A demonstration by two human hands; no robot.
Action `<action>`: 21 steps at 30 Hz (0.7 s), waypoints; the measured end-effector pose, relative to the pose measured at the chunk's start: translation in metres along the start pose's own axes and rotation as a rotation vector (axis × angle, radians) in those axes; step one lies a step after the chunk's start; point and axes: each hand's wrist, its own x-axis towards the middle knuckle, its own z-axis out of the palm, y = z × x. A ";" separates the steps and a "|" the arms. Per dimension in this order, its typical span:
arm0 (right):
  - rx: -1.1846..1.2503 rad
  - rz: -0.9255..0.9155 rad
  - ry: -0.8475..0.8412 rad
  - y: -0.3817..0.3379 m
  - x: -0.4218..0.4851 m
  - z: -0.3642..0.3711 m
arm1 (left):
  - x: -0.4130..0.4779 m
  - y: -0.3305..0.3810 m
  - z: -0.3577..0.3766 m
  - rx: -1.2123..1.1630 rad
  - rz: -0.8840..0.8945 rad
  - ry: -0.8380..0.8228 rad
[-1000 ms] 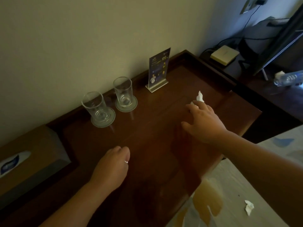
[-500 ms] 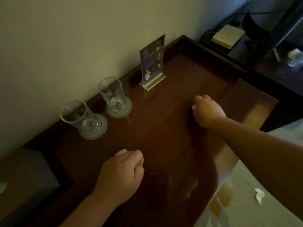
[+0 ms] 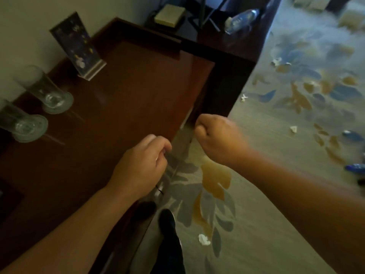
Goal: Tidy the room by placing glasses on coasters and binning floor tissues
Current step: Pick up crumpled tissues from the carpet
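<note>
A crumpled white tissue (image 3: pixel 204 239) lies nearest, on the soft flower-patterned carpet (image 3: pixel 276 155). The left hand (image 3: pixel 142 167) curls loosely over the edge of the glossy dark wooden counter (image 3: pixel 128 91), holding nothing visible. The right hand (image 3: pixel 219 137) is a tight fist, its contents hidden. Two clear glass tumblers (image 3: pixel 18 121) (image 3: pixel 46 91) stand on round pale coasters (image 3: pixel 60 105) by the wall. Small white tissue scraps (image 3: pixel 293 129) dot the carpet beyond.

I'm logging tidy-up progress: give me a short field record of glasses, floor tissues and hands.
glasses: left glass and right glass, both standing on coasters
floor tissues: nearest tissue by the shoe; farther scraps across the carpet
left hand: fingers curled, over the table edge
right hand: fist above the carpet, contents hidden
bin: not in view
</note>
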 end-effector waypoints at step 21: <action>0.091 -0.360 -0.245 -0.040 -0.358 -0.005 | -0.379 0.159 0.009 0.112 -0.327 0.243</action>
